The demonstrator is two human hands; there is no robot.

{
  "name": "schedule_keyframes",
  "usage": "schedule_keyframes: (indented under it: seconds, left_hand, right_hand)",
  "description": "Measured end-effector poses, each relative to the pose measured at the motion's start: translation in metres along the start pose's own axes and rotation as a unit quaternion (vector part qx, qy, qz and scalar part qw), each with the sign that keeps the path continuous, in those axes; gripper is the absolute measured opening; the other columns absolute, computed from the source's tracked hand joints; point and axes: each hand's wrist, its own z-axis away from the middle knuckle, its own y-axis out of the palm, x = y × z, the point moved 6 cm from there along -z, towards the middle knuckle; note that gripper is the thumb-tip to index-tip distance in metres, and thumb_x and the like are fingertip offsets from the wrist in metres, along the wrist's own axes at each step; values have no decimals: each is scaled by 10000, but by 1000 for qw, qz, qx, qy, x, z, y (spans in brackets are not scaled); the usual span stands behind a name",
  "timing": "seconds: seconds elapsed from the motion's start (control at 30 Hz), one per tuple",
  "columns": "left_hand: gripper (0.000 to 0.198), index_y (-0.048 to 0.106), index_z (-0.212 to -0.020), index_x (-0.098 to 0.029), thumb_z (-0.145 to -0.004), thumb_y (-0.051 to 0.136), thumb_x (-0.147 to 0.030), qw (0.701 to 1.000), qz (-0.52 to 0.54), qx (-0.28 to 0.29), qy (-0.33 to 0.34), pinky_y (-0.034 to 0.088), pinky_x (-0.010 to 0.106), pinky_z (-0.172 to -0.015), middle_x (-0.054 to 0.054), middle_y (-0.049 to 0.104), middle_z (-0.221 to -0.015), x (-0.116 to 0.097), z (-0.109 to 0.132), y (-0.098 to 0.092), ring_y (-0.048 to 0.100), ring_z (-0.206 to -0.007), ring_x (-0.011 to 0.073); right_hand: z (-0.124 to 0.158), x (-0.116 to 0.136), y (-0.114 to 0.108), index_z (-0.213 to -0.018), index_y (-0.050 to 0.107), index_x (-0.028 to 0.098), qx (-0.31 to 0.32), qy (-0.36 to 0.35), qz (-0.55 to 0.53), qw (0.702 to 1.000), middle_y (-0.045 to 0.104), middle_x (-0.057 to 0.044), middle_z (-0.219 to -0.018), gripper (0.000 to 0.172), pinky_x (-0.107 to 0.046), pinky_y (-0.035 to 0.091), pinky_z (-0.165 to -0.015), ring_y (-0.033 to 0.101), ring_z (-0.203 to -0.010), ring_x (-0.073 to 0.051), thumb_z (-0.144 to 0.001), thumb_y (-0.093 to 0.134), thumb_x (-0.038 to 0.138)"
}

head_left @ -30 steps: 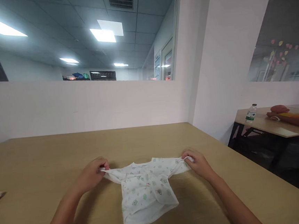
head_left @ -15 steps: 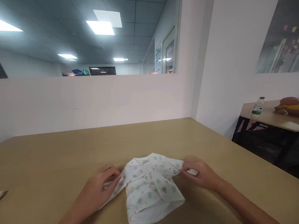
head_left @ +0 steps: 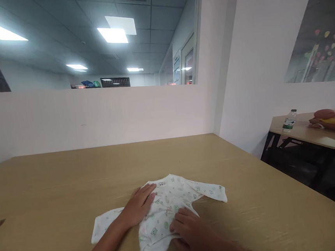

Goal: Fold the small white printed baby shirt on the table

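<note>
A little white shirt (head_left: 177,191) lies on the table (head_left: 265,210), low in the middle of the frame. The left hand (head_left: 139,205) and the right hand (head_left: 190,228) rest open and flat on it and grip nothing. The sleeves are spread out. The bottom is rumpled, and nothing is folded yet.

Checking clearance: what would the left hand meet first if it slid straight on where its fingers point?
The left hand would cross the baby shirt's collar first; beyond, the table looks free.

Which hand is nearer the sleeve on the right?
Right. The right hand rests on the white printed baby shirt near that sleeve; the left hand lies farther, by the collar.
</note>
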Motion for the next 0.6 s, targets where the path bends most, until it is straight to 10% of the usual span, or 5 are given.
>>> schedule_keyframes:
  seconds: [0.3, 0.5, 0.6]
  left_hand:
    - [730, 276, -1614, -365, -972, 184, -699, 997, -73, 20, 18, 96, 495, -1422, -61, 194, -1638, 0, 3, 0, 149, -1618, 180]
    - [515, 631, -1330, -287, -995, 335, -544, 981, -74, -158, 88, 370, 299, -1219, 24, 505, -1411, -34, 27, -32, 418, -1339, 97]
    - [531, 700, -941, -165, -986, 357, -567, 989, -52, -106, 88, 396, 180, -991, 42, 623, -1046, -47, 40, -24, 497, -1007, 22]
  right_hand:
    - [-4, 17, -1, -884, 700, 254, 194, -111, -199, 954, 684, 24, -820, 135, -235, 471, -694, 601, -709, -122, -891, 591, 175]
    - [-16, -24, -45, -840, 686, 210, -23, -9, -197, 980, 637, -4, -807, 166, -236, 454, -668, 566, -708, -118, -962, 590, 269]
    - [-19, -40, -44, -965, 712, 208, -44, -16, -169, 984, 666, -36, -973, 141, -251, 486, -775, 610, -835, -136, -964, 585, 269]
